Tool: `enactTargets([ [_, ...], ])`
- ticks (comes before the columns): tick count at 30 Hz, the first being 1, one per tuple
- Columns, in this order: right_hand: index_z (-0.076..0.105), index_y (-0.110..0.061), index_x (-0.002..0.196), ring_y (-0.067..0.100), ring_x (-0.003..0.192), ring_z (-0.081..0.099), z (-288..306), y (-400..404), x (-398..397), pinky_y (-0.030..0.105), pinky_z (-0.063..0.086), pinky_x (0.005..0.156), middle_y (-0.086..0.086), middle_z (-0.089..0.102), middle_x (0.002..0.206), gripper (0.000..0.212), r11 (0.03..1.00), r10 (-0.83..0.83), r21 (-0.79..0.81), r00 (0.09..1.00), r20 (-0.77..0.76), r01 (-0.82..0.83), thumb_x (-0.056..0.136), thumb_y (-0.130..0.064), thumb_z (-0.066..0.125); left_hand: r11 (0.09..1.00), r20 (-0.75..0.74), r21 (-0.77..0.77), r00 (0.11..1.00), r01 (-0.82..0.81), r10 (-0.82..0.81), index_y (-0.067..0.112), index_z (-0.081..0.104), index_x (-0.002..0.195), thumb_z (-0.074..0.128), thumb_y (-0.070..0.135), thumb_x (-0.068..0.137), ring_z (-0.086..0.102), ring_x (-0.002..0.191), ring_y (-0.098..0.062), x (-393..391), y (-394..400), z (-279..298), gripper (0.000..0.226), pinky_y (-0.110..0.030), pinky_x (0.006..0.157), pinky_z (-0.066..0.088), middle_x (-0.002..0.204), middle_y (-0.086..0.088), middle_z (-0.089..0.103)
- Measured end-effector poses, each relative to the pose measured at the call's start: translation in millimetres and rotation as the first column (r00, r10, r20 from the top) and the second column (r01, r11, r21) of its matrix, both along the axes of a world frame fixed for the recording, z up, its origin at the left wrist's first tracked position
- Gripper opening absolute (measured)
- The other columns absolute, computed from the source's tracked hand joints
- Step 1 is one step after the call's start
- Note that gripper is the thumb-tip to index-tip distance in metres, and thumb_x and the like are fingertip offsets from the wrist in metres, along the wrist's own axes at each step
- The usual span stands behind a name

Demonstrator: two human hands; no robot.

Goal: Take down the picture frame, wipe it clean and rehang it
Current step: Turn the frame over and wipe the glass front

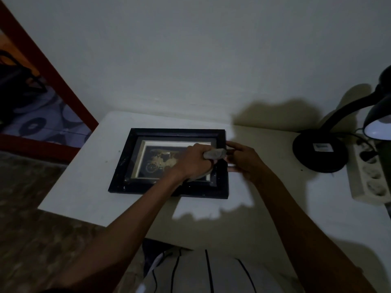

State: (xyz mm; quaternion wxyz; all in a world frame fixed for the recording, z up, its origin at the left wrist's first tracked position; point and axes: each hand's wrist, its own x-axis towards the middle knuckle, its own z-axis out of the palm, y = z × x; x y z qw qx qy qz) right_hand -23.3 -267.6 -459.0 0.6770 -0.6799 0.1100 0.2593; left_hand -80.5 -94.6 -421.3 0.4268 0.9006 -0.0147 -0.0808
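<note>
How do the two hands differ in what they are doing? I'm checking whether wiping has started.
The left hand grips a grey cloth over the glass of the picture frame; the right hand holds no cloth. The left sits inside the frame's border; the right holds its right edge with extended fingers. Both touch the frame, which lies flat on the white table.

No legible text, brand, number or sign found. A small pale label (322,147) sits on the round base of the black desk lamp (319,152); its print is too dim and blurred to read. The picture frame (124,163) on the desk shows a drawing of a wheeled carriage, with no lettering discernible.
</note>
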Motion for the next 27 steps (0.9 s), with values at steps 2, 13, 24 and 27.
enactTargets([
  [2, 0.057, -0.02, 0.137, 0.017, 0.093, 0.07, 1, 0, 0, 0.034, 0.062, 0.064, -0.001, 0.071, 0.104, 0.062, 1.0, 0.017, -0.004, 1.0, 0.001, -0.017, 0.086, 0.015, 0.055, 0.999, 0.047, 0.023, 0.999, 0.026, -0.027, 0.024, 0.065, 0.073, 0.059, 0.02, 0.086, 0.057, 0.057, 0.001, -10, 0, -1, 0.016, -0.015, 0.049, 0.039, 0.064, 0.011, 0.063],
  [13, 0.061, -0.016, 0.133, 0.026, 0.102, 0.07, -1, -3, -10, 0.038, 0.059, 0.086, 0.014, 0.07, 0.114, 0.047, 0.999, 0.005, -0.034, 0.999, 0.041, -0.003, 0.088, -0.003, 0.069, 0.966, 0.166, 0.024, 0.953, -0.259, 0.252, 0.024, 0.075, 0.094, 0.066, 0.02, 0.083, 0.067, 0.089, -0.015, 28, 2, 0, 0.015, -0.025, 0.073, 0.05, 0.092, 0.001, 0.075],
  [24, 0.059, -0.012, 0.135, 0.014, 0.088, 0.068, 8, -4, -15, 0.022, 0.059, 0.065, 0.006, 0.072, 0.105, 0.045, 0.999, 0.027, -0.019, 0.999, 0.04, -0.027, 0.092, 0.001, 0.062, 0.972, 0.028, 0.172, 0.987, -0.162, 0.16, 0.014, 0.071, 0.081, 0.058, 0.017, 0.081, 0.065, 0.085, -0.028, 57, -7, 7, 0.013, -0.031, 0.071, 0.053, 0.088, -0.013, 0.071],
  [27, 0.058, -0.012, 0.137, 0.019, 0.098, 0.067, 8, -4, -15, 0.029, 0.059, 0.078, 0.009, 0.07, 0.113, 0.045, 0.999, 0.03, -0.026, 0.999, 0.045, -0.029, 0.093, -0.001, 0.062, 0.972, -0.01, 0.199, 0.992, -0.123, 0.127, 0.011, 0.07, 0.084, 0.057, 0.017, 0.083, 0.063, 0.085, -0.026, 58, -3, 8, 0.014, -0.027, 0.066, 0.047, 0.089, -0.011, 0.07],
])
